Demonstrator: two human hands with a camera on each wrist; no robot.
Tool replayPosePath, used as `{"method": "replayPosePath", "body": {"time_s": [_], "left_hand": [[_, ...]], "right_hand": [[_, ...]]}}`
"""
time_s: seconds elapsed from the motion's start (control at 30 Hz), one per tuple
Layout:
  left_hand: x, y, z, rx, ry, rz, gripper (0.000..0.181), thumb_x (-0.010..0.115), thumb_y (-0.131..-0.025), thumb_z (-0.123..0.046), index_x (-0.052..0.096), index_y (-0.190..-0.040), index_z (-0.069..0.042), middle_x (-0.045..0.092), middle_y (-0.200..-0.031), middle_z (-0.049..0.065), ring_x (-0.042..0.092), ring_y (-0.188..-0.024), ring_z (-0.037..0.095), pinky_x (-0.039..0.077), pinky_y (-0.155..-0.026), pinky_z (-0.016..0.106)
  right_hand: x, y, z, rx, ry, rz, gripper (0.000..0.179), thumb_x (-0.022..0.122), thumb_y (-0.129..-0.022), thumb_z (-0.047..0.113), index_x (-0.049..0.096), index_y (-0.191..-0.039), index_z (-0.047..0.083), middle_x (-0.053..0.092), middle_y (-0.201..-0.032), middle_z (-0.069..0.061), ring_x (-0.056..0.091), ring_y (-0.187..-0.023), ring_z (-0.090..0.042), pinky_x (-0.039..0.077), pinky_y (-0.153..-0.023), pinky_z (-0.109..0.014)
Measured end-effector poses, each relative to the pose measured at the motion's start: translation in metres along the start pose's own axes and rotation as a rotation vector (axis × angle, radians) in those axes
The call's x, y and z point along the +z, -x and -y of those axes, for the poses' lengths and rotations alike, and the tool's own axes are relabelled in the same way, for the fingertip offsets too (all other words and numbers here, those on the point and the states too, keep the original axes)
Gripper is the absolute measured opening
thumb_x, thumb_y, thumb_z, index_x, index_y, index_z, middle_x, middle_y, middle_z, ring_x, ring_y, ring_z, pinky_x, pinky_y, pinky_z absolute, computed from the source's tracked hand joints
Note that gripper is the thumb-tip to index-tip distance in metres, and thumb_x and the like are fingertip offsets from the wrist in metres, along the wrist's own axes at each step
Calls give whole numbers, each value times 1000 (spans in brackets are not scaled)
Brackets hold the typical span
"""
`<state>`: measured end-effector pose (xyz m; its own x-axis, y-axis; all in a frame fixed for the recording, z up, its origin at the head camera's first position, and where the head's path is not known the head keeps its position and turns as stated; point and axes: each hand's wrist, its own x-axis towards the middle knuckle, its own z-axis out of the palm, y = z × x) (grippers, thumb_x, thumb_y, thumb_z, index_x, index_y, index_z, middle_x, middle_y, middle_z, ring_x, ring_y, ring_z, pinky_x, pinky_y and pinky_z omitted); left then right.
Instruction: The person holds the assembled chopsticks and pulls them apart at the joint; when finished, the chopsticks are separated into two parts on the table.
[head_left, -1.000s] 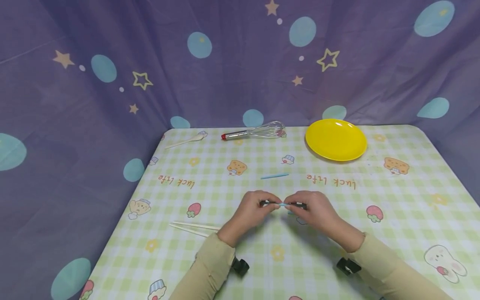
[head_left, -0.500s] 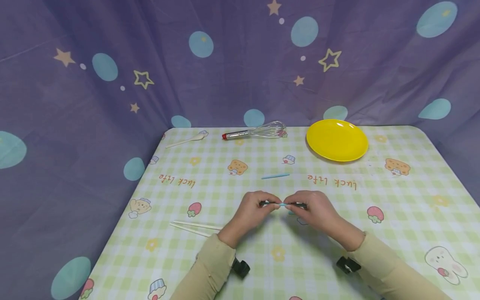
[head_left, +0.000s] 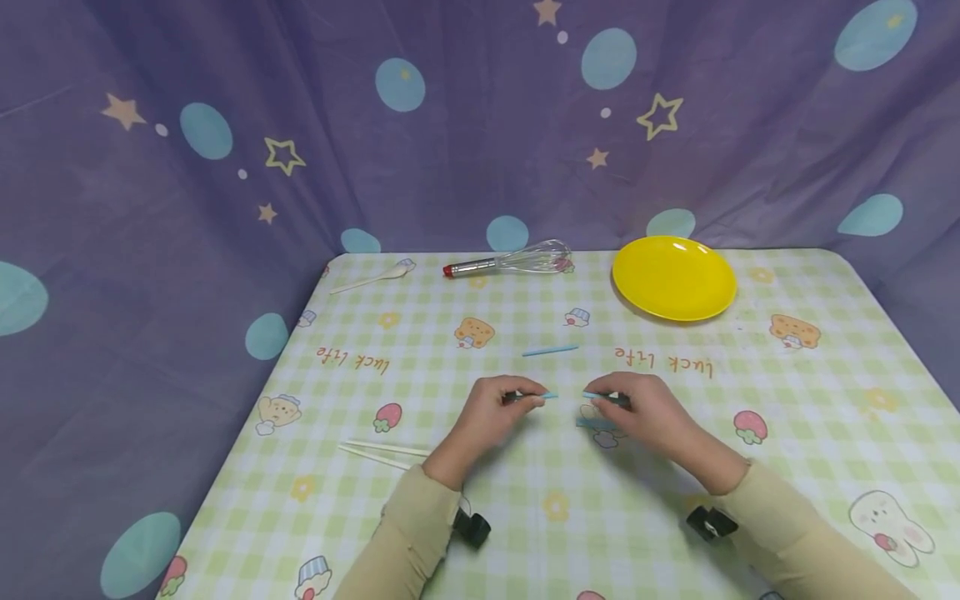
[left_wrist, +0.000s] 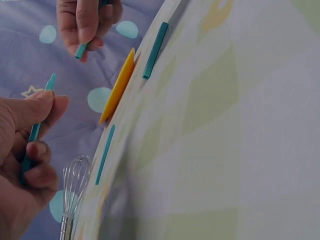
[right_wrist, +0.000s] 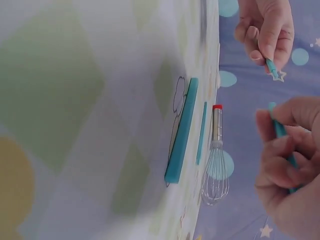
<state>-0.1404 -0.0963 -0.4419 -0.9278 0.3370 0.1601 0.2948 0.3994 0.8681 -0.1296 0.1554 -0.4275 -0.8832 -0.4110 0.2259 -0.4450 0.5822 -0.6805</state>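
My left hand (head_left: 486, 417) pinches a slim teal stick piece (left_wrist: 34, 132) between thumb and fingers; a narrower, stepped tip shows at its end. Opposite it, my right hand (head_left: 641, 412) grips a second teal stick piece (right_wrist: 280, 131), its rear part covered by curled fingers. A small gap separates the two facing ends, both raised over the table. Below the right hand lies a thicker teal bar (right_wrist: 182, 132), partly hidden by that hand in the head view. Another thin teal stick (head_left: 550, 351) lies just beyond the hands.
A pair of pale chopsticks (head_left: 382, 452) lies beside the left forearm, partly covered by it. Toward the back rest a pale spoon (head_left: 372, 279), a whisk (head_left: 507, 260) with a red handle end and a yellow plate (head_left: 674, 278). A purple curtain (head_left: 465, 158) hangs behind the checked tablecloth (head_left: 810, 392).
The two hands have drawn apart, so the teal pieces that met between the fingertips are now separated. More of the thick teal bar shows under the right hand.
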Motion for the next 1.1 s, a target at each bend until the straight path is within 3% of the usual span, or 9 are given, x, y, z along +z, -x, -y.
{"method": "replayPosePath", "body": {"time_s": [0.17, 0.27, 0.37, 0.53, 0.73, 1.0, 1.1], "left_hand": [[-4, -6, 3, 4, -13, 78, 17, 66, -93, -13, 76, -108, -14, 73, -99, -7, 63, -90, 8, 49, -76, 25], [-6, -10, 6, -3, -24, 125, 24, 62, -96, -8, 71, -118, -10, 74, -100, -5, 63, -101, 10, 49, -84, 27], [-8, -14, 8, -21, -41, 139, 28, 60, -96, -6, 68, -123, -8, 73, -104, -4, 63, -107, 11, 49, -89, 29], [-8, -20, 12, -81, -68, 79, 26, 63, -95, -8, 71, -119, -10, 73, -105, -5, 65, -102, 8, 50, -90, 30], [-6, -31, 13, -155, -105, -10, 10, 72, -90, -18, 77, -99, -15, 73, -97, -6, 67, -92, 8, 52, -84, 29], [0, -47, 13, -187, -86, -64, 5, 74, -88, -16, 75, -91, -13, 73, -93, -4, 67, -97, 15, 50, -89, 35], [2, -53, 15, -185, -66, -73, 4, 74, -88, -15, 75, -91, -12, 73, -91, -4, 66, -96, 15, 49, -89, 35]], "right_hand": [[-5, 1, -11, 67, -15, 82, 28, 62, -89, 0, 71, -115, 6, 70, -113, -7, 64, -104, -23, 51, -87, -44], [-8, 2, -17, 69, -11, 87, 32, 61, -92, 0, 68, -122, 8, 69, -117, -6, 64, -101, -19, 52, -83, -40], [-10, 3, -21, 85, -38, 77, 34, 61, -94, 2, 66, -126, 9, 70, -114, -7, 65, -84, -15, 51, -70, -31], [-13, 3, -23, 153, -103, 73, 25, 62, -95, 5, 68, -119, 5, 73, -95, -7, 64, -67, -19, 48, -57, -26], [-14, 3, -27, 217, -115, 74, 8, 68, -92, 10, 72, -97, 6, 69, -72, -2, 61, -64, -19, 46, -60, -25], [-11, 1, -35, 291, -155, 56, 5, 72, -89, 12, 74, -90, 8, 68, -83, -2, 61, -68, -18, 50, -60, -26], [-10, 0, -37, 325, -159, 49, 7, 73, -88, 16, 75, -91, 9, 69, -84, 0, 60, -75, -18, 50, -68, -27]]}}
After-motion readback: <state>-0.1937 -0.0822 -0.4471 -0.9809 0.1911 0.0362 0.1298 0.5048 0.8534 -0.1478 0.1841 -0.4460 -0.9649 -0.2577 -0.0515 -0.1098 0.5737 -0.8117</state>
